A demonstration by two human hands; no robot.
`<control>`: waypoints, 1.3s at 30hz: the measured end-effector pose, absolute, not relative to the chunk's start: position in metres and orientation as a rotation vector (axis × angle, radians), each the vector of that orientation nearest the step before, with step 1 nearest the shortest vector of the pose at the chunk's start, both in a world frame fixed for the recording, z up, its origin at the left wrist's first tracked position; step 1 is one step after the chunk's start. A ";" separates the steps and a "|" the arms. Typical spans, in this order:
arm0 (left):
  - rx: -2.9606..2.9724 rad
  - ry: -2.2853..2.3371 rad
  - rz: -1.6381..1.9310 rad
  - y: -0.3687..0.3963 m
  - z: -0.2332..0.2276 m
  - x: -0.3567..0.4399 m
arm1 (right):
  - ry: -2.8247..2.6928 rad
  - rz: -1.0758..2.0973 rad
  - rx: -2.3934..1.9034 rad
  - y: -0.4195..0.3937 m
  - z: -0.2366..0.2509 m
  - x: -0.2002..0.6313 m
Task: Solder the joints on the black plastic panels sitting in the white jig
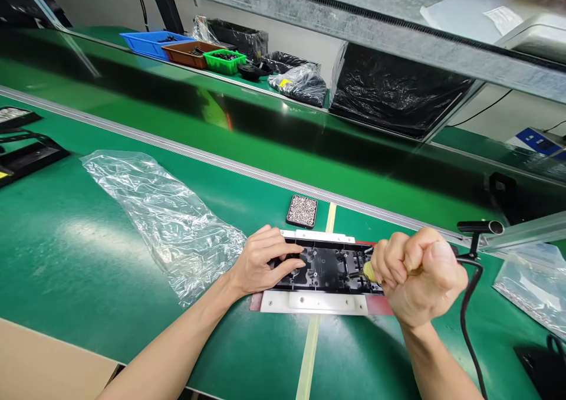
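Observation:
A long black plastic housing (326,267) with ribs and screw posts inside lies in a white-railed fixture (313,302) on the green bench. My left hand (269,258) rests over the housing's left end, thumb and forefinger spread and touching it; its other fingers are partly hidden. In a closed fist, my right hand (418,270) grips a screwdriver by its yellow handle (368,271). The thin shaft points left and down into the right half of the housing, and the fist hides the housing's right end. Just behind the fixture sits a small black tray of silvery screws (302,211).
Left of the fixture lies a crumpled clear plastic bag (168,217). A black stand with a metal tube (481,228) and a cable are at the right. A metal rail (212,163) crosses behind; blue (152,45), brown (188,55) and green bins (223,64) stand at the back.

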State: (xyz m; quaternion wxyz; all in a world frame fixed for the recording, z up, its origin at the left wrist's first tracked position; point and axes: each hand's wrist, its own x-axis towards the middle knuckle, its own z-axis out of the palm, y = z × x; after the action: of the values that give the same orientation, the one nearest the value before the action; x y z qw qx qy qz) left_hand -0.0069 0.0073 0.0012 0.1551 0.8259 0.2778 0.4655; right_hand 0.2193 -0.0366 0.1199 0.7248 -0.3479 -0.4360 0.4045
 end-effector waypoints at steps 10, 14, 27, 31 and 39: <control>2.374 0.805 1.334 0.007 0.000 -0.007 | -0.975 0.900 -0.755 -0.036 0.121 0.218; 2.374 0.809 1.331 0.008 0.000 -0.007 | -0.966 0.899 -0.759 -0.036 0.120 0.219; 2.375 0.806 1.345 0.007 0.002 -0.006 | -0.965 0.865 -0.773 -0.036 0.120 0.220; 2.376 0.808 1.348 0.007 0.002 -0.006 | -0.964 0.869 -0.769 -0.036 0.120 0.220; 2.363 0.797 1.338 0.007 0.000 -0.006 | -0.968 0.863 -0.757 -0.036 0.119 0.220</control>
State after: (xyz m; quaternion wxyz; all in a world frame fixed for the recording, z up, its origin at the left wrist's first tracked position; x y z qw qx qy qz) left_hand -0.0063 0.0069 0.0002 0.1554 0.8248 0.2782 0.4671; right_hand 0.2202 -0.0358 0.1193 0.7312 -0.3438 -0.4397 0.3922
